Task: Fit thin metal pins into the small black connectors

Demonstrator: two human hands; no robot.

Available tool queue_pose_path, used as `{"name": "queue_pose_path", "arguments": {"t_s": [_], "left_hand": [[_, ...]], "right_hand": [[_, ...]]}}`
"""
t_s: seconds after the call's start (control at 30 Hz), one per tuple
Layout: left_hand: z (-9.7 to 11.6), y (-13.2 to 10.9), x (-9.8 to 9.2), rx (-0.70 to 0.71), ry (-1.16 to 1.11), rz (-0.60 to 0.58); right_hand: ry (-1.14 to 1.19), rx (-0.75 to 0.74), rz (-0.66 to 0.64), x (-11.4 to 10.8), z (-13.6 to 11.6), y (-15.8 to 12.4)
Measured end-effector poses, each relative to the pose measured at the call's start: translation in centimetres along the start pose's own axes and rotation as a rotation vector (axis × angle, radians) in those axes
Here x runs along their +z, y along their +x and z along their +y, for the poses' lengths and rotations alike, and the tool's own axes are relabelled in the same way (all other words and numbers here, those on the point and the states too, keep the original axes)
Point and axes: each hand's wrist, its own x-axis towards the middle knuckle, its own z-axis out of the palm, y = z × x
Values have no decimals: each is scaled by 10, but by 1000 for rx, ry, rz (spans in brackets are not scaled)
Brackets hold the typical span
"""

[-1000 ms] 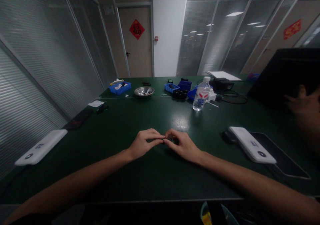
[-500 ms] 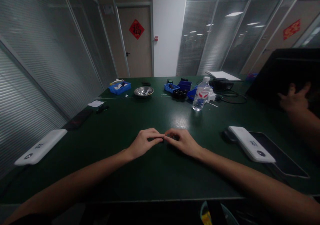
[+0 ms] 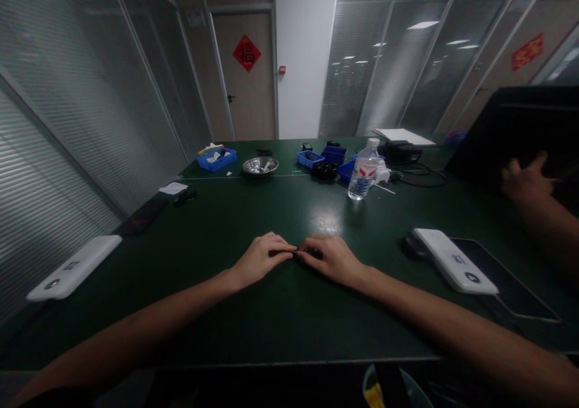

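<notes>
My left hand and my right hand meet fingertip to fingertip low over the middle of the green table. Between the two pinches is a small dark piece, mostly covered by the fingers and too small to name. Thumb and index finger of the left hand press together on its left end. The right hand's thumb and fingers are closed at its right end, with a dark gap under the curled fingers.
A clear water bottle stands beyond my right hand, near blue trays. Farther left are a metal bowl and a blue basket. White power banks lie at both sides. At right, another person's hand is by a black screen.
My fingertips have parted slightly, and the right fingers have shifted a little around the dark piece. The other person's hand at the right has moved slightly.
</notes>
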Motion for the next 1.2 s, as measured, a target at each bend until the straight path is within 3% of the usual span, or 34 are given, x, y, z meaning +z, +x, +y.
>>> {"name": "queue_pose_path", "arguments": {"t_s": [0.2, 0.43, 0.7, 0.97, 1.1, 1.2], "left_hand": [[1, 0, 0, -5, 24, -15], [3, 1, 3, -39, 109, -50], [7, -1, 8, 25, 254, -28], [5, -2, 0, -203, 49, 8], [17, -5, -1, -146, 97, -90], [25, -6, 3, -78, 118, -72]], "right_hand": [[-25, 8, 47, 2, 4, 0], [-169, -17, 5, 1, 11, 1], [-352, -42, -11, 0, 9, 1], [-372, 117, 4, -13, 20, 2], [-313, 202, 17, -16, 21, 4], [-281, 220, 24, -15, 21, 5]]}}
